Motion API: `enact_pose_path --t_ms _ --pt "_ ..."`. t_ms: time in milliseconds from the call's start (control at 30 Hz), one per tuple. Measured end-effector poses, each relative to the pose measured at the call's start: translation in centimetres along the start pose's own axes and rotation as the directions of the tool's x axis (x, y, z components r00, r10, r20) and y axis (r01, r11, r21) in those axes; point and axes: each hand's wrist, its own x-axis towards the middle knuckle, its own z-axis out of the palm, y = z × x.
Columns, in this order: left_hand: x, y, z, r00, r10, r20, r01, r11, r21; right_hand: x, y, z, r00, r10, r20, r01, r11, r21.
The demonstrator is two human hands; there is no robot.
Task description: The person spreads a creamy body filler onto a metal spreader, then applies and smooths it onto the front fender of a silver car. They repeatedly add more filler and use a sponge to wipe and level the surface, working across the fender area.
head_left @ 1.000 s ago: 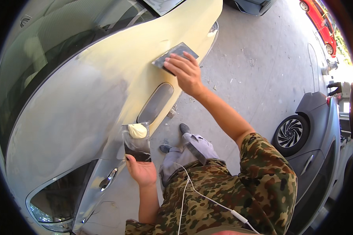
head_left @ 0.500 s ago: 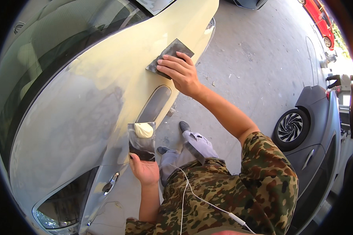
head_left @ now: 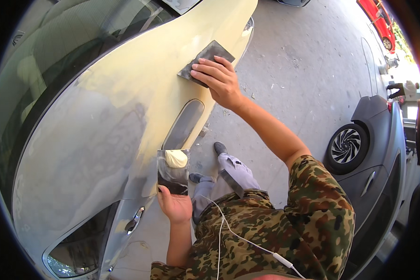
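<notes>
My right hand (head_left: 221,83) is closed on a dark flat spreader (head_left: 209,50), held against the pale yellow coated car panel (head_left: 126,65) just above an oblong grey recess (head_left: 183,125). Below that recess, my left hand (head_left: 175,205) grips the lower end of a dark rectangular plate (head_left: 167,173), thumb at its edge. A creamy lump of putty (head_left: 176,157) sits on the plate's upper part. The panel's lower-left area shows mottled grey, with a chrome door handle (head_left: 134,219) beside my left forearm.
Grey concrete floor (head_left: 294,70) lies right of the panel, around my feet. A dark grey car (head_left: 375,168) stands to the right, a red car (head_left: 378,18) at top right. A person (head_left: 408,89) is at the far right edge. A white cable (head_left: 240,238) crosses my shirt.
My right hand and spreader have shifted slightly up along the panel from the recess. My left hand with the plate has moved a little to the right. The view has shifted slightly too.
</notes>
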Motion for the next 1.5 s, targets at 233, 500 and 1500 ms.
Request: enact_pose_path --t_ms 233,500,1500 --pt "0.1 -0.4 0.0 0.996 -0.018 -0.084 0.019 1.000 0.012 4.7 6.0 -0.6 0.979 0.147 -0.141 -0.162 0.982 -0.099" --pt "-0.6 -0.1 -0.2 1.000 -0.014 0.004 0.014 1.000 0.007 1.7 3.2 0.1 0.972 0.229 -0.052 -0.230 0.973 -0.015" --pt "-1.2 1.3 -1.4 0.990 -0.004 0.141 0.001 1.000 0.023 2.8 5.7 -4.3 1.000 -0.001 0.005 0.001 0.992 -0.125"
